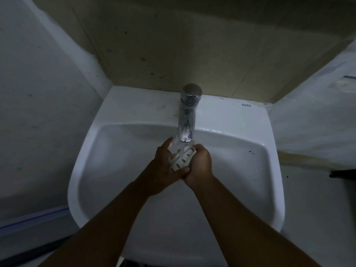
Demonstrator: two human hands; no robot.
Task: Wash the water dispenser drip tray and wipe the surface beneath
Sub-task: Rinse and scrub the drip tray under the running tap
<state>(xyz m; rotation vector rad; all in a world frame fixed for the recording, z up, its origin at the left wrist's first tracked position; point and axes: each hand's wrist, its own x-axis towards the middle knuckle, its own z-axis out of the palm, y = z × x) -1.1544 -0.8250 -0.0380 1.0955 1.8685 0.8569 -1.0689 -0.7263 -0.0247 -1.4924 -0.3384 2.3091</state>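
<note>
A small white slotted drip tray [183, 158] is held between both hands over the bowl of a white sink [107, 151]. It sits just under the spout of a chrome faucet [187, 116], and water seems to run onto it. My left hand [163, 166] cups the tray from the left and below. My right hand [200, 164] grips its right edge, fingers curled around it. Much of the tray is hidden by my fingers.
The sink stands in a dim corner, a grey wall on the left [38, 93] and a tan panel [173, 45] behind the faucet. A ledge [317, 122] runs along the right side. A dark object [342, 173] pokes in at the right edge.
</note>
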